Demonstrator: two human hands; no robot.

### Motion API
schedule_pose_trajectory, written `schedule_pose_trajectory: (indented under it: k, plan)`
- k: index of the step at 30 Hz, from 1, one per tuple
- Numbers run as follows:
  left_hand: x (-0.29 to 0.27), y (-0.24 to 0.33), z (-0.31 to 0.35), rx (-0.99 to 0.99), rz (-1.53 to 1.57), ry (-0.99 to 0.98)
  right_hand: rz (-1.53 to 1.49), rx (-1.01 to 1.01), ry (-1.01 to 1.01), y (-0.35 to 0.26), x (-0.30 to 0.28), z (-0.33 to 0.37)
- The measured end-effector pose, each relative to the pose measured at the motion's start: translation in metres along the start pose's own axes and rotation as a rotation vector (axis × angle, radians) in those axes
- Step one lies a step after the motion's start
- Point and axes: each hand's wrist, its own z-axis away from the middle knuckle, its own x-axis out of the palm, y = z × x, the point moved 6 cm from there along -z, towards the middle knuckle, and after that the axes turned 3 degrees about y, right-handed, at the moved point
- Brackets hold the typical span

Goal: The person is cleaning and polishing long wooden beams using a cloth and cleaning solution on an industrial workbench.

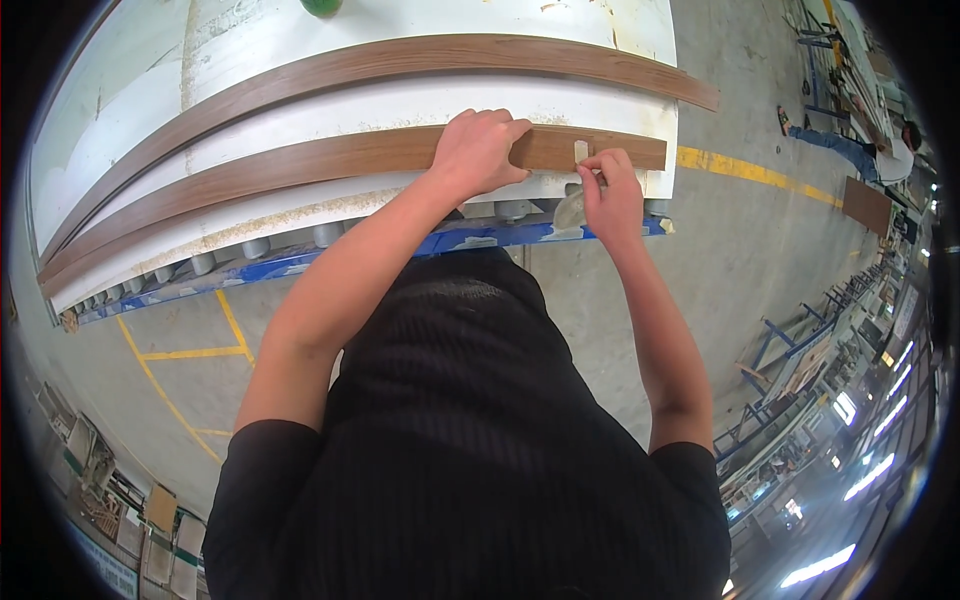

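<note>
A long brown wood-grain plank [300,165] lies along the near edge of a white board [400,105]. My left hand [478,150] spans the plank, its thumb at the near edge and its fingers over the far side. On the plank's right part is a small pale strip [581,150]. My right hand [614,192] pinches at the strip's near end with thumb and forefinger; the other fingers are curled. Just left of that hand, a greyish rounded piece [570,210] overlaps the blue rail; whether the hand touches it I cannot tell.
Beyond lies a second, similar plank [440,52], its right end past the board's edge. A green object [321,6] shows at the top. Under the board runs a blue rail [440,241] with grey rollers [328,234]. Another person [870,155] is at far right, near racks.
</note>
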Motion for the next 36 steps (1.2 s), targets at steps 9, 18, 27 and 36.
schedule_pose_trajectory:
  k: [9, 18, 27, 36]
  plan:
    - [-0.004, -0.001, -0.002, 0.034, -0.009, 0.051, 0.162, -0.072, -0.024, -0.002, 0.003, -0.006]
    - [-0.006, 0.000, -0.001, 0.065, -0.007, 0.061, 0.204, -0.020, -0.033, 0.000, -0.003, -0.014]
    - [-0.008, 0.002, -0.001, 0.058, -0.021, 0.048, 0.244, -0.009, -0.088, 0.005, -0.010, -0.031]
    - [-0.022, 0.003, -0.014, 0.081, -0.054, 0.063, 0.226, -0.013, 0.004, 0.001, -0.019, -0.053]
